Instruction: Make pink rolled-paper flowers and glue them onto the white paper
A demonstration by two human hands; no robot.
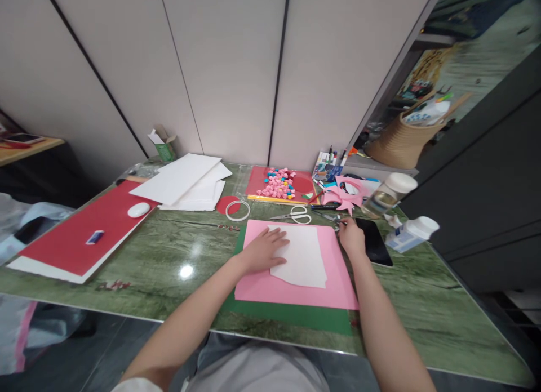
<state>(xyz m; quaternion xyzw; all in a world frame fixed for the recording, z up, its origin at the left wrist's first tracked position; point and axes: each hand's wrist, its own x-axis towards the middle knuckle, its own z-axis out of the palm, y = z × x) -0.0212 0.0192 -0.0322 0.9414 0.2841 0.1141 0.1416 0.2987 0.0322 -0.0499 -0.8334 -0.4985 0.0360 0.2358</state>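
Observation:
My left hand lies flat with fingers spread, pressing on the left side of a white sheet of paper with an uneven lower edge. Under it is a larger pink sheet, and a green sheet lies beneath that. My right hand is beyond the pink sheet's right edge, fingers curled onto the near end of a slim metal tool; its exact kind is unclear. White-handled scissors rest just behind the pink sheet. A black tablet lies right of my right hand.
Pink and coloured pieces lie on red sheets at the back. Pink paper scraps and two bottles stand right. Leftward are a tape ring, white sheets, and a red sheet with an eraser.

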